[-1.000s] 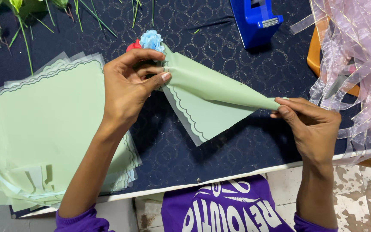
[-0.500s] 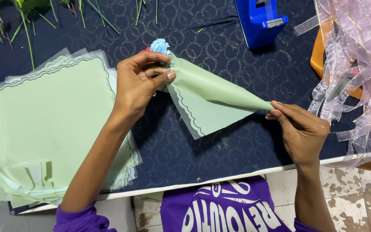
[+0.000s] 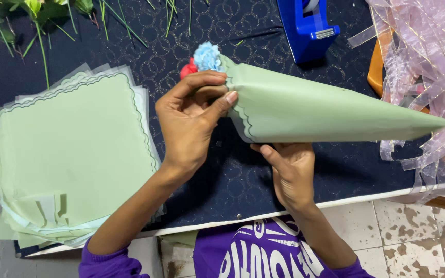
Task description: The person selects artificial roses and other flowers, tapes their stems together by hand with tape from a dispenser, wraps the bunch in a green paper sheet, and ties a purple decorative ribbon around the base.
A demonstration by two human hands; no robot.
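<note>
Both hands [image 3: 191, 121] grip a pale-green scallop-edged paper cone [image 3: 315, 110], apparently holding flowers [image 3: 207, 56].

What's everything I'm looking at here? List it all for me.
paper cone: one, pale green with a scalloped edge, held above the cloth, tip pointing right
small flowers: one light blue, one red, poking out of the cone's wide end
paper stack: many sheets, pale green, on the left
cloth: one, dark blue with a circle pattern, covering the table
tape dispenser: one, blue, top centre
ribbon bundle: many strands, sheer lilac, right edge
flower stems: several, green, top left
floor tiles: pale, stained, bottom right
left hand: pinching the cone's wide rim
right hand: supporting the cone from below
sleeves: purple
</note>
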